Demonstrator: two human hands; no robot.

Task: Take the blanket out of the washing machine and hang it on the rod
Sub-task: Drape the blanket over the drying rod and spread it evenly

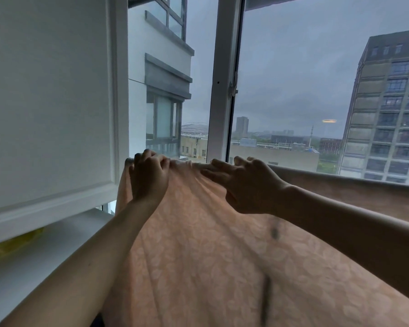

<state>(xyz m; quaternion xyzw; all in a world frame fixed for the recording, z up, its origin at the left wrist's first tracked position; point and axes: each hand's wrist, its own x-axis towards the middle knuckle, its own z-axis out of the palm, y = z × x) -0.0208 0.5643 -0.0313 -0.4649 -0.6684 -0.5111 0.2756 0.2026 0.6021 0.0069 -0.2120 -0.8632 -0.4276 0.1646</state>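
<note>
A peach blanket [198,244] with a pale leaf pattern hangs in front of me, draped over a rod that its top fold hides. Its upper edge runs from the left, near the cabinet, off to the right. My left hand [148,178] grips the bunched top edge at the left end, fingers curled over the fold. My right hand [248,185] lies on the fold a little to the right, with the first fingers stretched flat along the gathered cloth and pointing left. Wrinkles fan down from between the two hands.
A white cabinet door [50,102] fills the left side, close to my left hand. A white ledge [45,253] lies below it, with something yellow [12,244] under the door. Behind the blanket stands a window with a white frame post [222,90] and buildings outside.
</note>
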